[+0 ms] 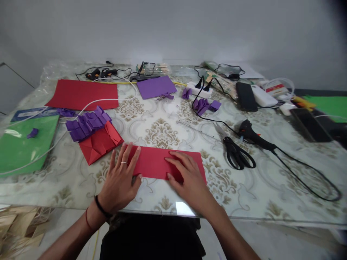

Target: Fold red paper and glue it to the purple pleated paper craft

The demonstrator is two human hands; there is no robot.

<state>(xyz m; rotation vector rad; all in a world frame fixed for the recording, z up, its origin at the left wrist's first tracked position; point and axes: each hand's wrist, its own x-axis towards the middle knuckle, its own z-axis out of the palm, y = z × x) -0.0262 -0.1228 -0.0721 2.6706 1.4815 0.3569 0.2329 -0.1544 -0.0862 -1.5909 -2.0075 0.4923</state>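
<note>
A folded red paper strip (157, 162) lies flat near the front edge of the patterned table (162, 130). My left hand (120, 178) rests on its left end with fingers stretched flat; a ring is on one finger. On the strip's right part lies my right hand (187, 177), fingers extended and pressing the paper down. Both hands are open and flat on the paper.
Folded red pieces (100, 142) and purple pleated pieces (86, 124) lie left of the strip, by a green sheet (24, 144). Black scissors (237, 153) and a glue gun (255, 136) with cord sit right. Red sheet (82, 94), purple sheet (155, 86), power strip (199, 89) behind.
</note>
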